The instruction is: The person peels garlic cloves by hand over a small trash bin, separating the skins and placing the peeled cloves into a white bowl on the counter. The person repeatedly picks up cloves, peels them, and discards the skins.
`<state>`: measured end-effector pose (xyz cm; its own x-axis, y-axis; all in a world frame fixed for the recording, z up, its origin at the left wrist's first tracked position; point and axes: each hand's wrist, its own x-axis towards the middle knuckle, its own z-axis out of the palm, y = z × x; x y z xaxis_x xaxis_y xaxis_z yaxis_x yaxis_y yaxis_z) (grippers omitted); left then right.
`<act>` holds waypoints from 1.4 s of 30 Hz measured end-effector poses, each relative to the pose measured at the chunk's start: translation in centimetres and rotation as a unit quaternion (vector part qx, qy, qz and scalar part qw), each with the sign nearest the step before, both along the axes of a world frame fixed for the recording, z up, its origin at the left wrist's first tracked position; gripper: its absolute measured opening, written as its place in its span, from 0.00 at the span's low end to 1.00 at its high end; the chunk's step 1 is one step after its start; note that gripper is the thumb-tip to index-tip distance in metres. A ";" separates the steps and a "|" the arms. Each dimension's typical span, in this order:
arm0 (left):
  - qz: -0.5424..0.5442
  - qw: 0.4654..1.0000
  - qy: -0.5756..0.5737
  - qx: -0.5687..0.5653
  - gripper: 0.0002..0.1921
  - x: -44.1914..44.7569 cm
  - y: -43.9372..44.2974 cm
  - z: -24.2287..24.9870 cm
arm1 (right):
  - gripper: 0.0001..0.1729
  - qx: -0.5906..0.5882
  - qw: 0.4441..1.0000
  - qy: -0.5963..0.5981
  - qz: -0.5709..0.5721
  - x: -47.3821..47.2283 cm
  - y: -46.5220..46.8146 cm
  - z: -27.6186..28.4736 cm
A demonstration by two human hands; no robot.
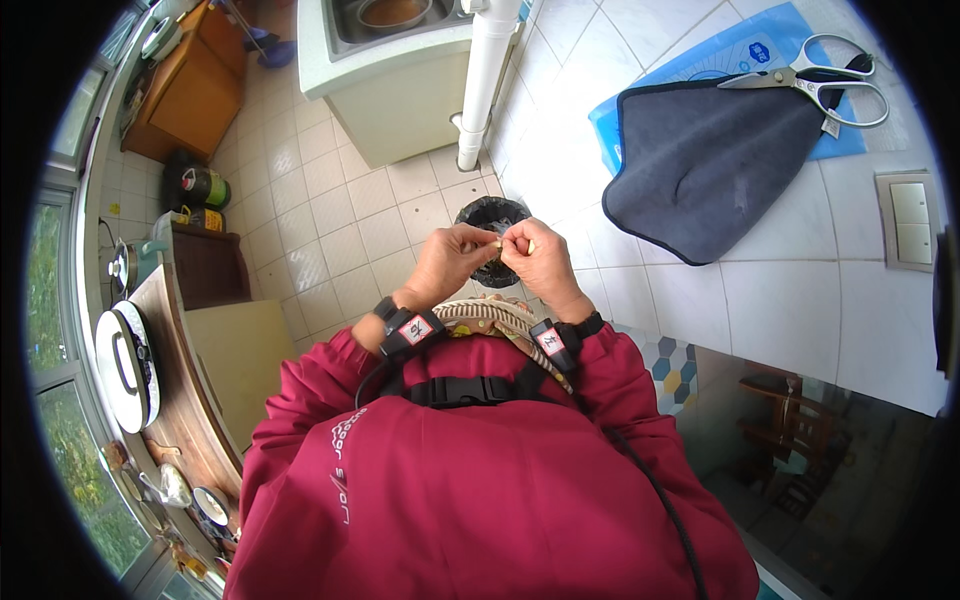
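My left hand (448, 259) and my right hand (538, 259) meet fingertip to fingertip in front of my body. Between them they pinch a small pale yellow piece (499, 244), too small to name surely. A pale yellow end (532, 246) juts from the curled fingers of my right hand; whether it belongs to the same piece is hidden. Directly below the hands stands a round waste bin (495, 280) lined with a black plastic bag, with scraps inside that the hands partly cover. Black bands with labelled boxes circle both wrists.
A white drainpipe (480, 82) and a sink counter (397, 112) rise ahead. At right, metal scissors (795, 75) and a dark grey cloth (705, 165) lie over a blue package (720, 52). A wooden worktop (176, 360) with a lidded pan (124, 367) runs along the left.
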<state>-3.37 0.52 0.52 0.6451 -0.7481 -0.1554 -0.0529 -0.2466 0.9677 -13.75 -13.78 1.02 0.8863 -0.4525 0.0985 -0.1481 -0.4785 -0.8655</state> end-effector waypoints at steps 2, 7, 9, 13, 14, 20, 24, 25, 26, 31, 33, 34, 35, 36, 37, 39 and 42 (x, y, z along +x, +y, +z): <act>-0.015 0.999 0.040 0.017 0.09 0.0 0.1 0.5 | 0.02 0.018 1.000 0.001 -0.004 0.0 0.0 0.1; -0.025 0.977 0.212 -0.028 0.11 0.5 0.1 1.4 | 0.01 0.188 0.982 0.000 -0.022 0.1 -0.2 -0.4; -0.024 0.963 0.262 -0.067 0.11 0.6 0.1 1.4 | 0.01 0.201 0.979 -0.002 -0.027 0.2 -0.6 -0.7; 0.006 0.932 0.346 -0.109 0.09 0.5 0.1 1.3 | 0.02 0.252 0.967 0.010 -0.026 0.3 -0.8 -0.9; 0.012 0.924 0.361 -0.123 0.08 0.5 0.1 1.2 | 0.03 0.283 0.959 0.017 -0.026 0.2 -0.8 -0.9; 0.040 0.893 0.422 -0.149 0.06 1.0 0.3 0.4 | 0.03 0.421 0.905 0.056 0.027 -0.1 -1.1 -0.4; 0.075 0.872 0.454 -0.167 0.06 1.3 0.3 0.1 | 0.06 0.454 0.888 0.072 0.019 -0.1 -1.2 -0.1; 0.079 0.872 0.454 -0.165 0.06 1.3 0.3 0.1 | 0.07 0.450 0.890 0.060 0.036 -0.1 -1.1 0.0; 0.084 0.872 0.454 -0.163 0.06 1.3 0.3 0.1 | 0.07 0.442 0.894 0.060 0.041 -0.2 -1.1 0.1; 0.069 0.885 0.432 -0.158 0.05 1.3 0.4 0.1 | 0.10 0.409 0.909 0.050 0.058 0.1 -0.6 0.3; 0.064 0.895 0.416 -0.147 0.05 1.2 0.3 0.1 | 0.11 0.397 0.915 0.052 0.039 0.3 -0.5 0.2; 0.060 0.900 0.407 -0.141 0.05 1.2 0.3 0.1 | 0.11 0.380 0.923 0.044 0.029 0.3 -0.4 0.1; 0.057 0.906 0.399 -0.134 0.05 1.1 0.3 0.1 | 0.11 0.362 0.931 0.036 0.017 0.4 -0.3 0.0; 0.050 0.912 0.386 -0.127 0.05 1.1 0.2 0.1 | 0.11 0.342 0.939 0.020 0.011 0.4 -0.3 -0.2; 0.043 0.919 0.373 -0.120 0.04 1.2 0.2 0.2 | 0.11 0.331 0.943 0.029 0.004 0.4 -0.4 -0.3; 0.036 0.930 0.350 -0.105 0.04 1.2 0.2 0.3 | 0.11 0.305 0.952 0.032 0.002 0.5 -0.6 -0.4; 0.039 0.932 0.346 -0.098 0.04 1.1 0.1 0.2 | 0.09 0.291 0.957 0.026 0.003 0.5 -0.6 -0.7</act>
<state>-2.31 0.64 0.77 0.4943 -0.7607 -0.4207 0.6122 -0.0389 0.7897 -13.24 -14.42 0.34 0.8857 -0.4127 -0.2126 -0.1972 0.0801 -0.9771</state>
